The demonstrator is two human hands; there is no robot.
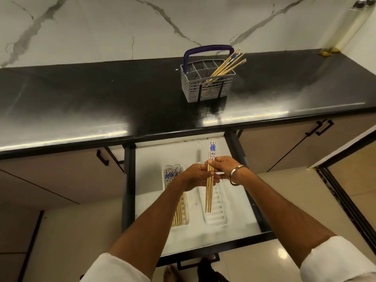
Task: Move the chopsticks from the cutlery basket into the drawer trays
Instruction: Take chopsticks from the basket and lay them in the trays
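My rolled-up white sleeves (pixel 337 263) are right at the bottom edge, both forearms reaching out over the open drawer (pixel 213 244). My left hand (pixel 196 177) has its fingers curled under a little bundle of chopsticks (pixel 210 180), and my right hand (pixel 224 167) pinches the same bundle from the other side, so both grips are closed on it. There's a metal bangle (pixel 237 174) on my right wrist. The bundle runs roughly front to back, plain wooden tips toward me, blue patterned ends pointing away, held above the white tray insert.

Underneath, the left tray (pixel 184 214) already has a bunch of chopsticks lying in it (pixel 177 215), patterned ends away from me, partly hidden by my left hand. The ribbed tray (pixel 218 212) just to its right sits under the bundle I'm holding; can't tell if the tips touch it.

Further back on the black counter (pixel 101 102) stands the grey cutlery basket (pixel 205 81) with its dark blue handle. More chopsticks (pixel 230 65) lean out of its right compartment, tilted to the right. Behind that is a marble-look wall (pixel 101 27).
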